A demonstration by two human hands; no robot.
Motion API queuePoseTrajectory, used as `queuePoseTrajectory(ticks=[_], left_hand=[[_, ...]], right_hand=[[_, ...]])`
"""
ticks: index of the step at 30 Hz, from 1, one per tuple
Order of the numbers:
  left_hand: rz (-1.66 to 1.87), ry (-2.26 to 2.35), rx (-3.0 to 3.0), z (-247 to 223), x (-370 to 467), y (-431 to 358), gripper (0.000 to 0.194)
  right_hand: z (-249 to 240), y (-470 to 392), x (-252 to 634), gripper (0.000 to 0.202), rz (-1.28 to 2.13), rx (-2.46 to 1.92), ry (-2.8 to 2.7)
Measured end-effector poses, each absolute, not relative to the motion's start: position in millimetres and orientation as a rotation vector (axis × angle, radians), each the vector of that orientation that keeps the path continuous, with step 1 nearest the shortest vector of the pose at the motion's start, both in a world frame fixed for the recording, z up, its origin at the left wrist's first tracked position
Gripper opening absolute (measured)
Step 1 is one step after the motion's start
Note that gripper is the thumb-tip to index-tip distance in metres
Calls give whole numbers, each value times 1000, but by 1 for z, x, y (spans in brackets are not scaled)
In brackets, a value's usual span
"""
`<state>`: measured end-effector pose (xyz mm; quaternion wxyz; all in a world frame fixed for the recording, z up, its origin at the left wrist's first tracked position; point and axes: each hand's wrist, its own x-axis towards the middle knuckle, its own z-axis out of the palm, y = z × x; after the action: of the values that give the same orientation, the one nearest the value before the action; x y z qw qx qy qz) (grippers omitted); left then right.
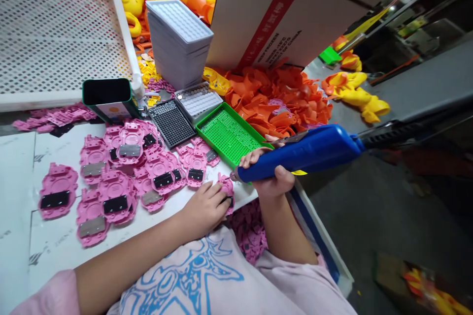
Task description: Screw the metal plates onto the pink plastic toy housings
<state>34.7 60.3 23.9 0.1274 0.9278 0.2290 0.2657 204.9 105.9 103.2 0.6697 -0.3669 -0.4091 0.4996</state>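
Note:
My right hand (275, 182) is wrapped round a blue electric screwdriver (303, 151), tilted with its tip pointing left. The tip is at a pink plastic casing (226, 188) near the table's front edge; whether it touches a screw, I cannot tell. My left hand (207, 209) holds this casing down, its fingers partly covering it and a dark plate on it. To the left lie several similar pink casings (162, 173), some with black plates and others with grey metal plates. Just beyond my right fingers is a green perforated tray (231, 133) with small shiny pieces in it.
A black perforated tray (172, 122), a white tray (199, 101) and a green-edged bin (107, 98) stand behind the casings. Further back are stacked white trays (179, 44), a white crate (62, 39), orange parts (273, 98) and a carton (266, 15). The screwdriver's cable (399, 130) runs right.

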Motion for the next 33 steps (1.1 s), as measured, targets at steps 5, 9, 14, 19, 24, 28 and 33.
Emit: queuePoseTrajectory(ticks=[5, 9, 14, 19, 24, 28, 33], left_hand=[[756, 675, 2710, 23, 35, 60, 23], [763, 683, 2708, 22, 35, 60, 24], [800, 680, 2710, 21, 36, 60, 24], [795, 692, 2727, 23, 37, 60, 21], [800, 697, 2720, 23, 37, 61, 22], [811, 701, 2732, 21, 37, 61, 21], [823, 700, 2722, 21, 39, 60, 20]], right_hand=[[100, 105, 206, 36, 1112, -876, -894], [98, 105, 204, 35, 1115, -870, -870], [96, 104, 202, 40, 1124, -873, -903], [89, 102, 205, 50, 1148, -818, -1043], [92, 103, 206, 45, 1180, -856, -1056], [97, 103, 203, 37, 1164, -831, -989], [99, 103, 200, 39, 1186, -837, -966]])
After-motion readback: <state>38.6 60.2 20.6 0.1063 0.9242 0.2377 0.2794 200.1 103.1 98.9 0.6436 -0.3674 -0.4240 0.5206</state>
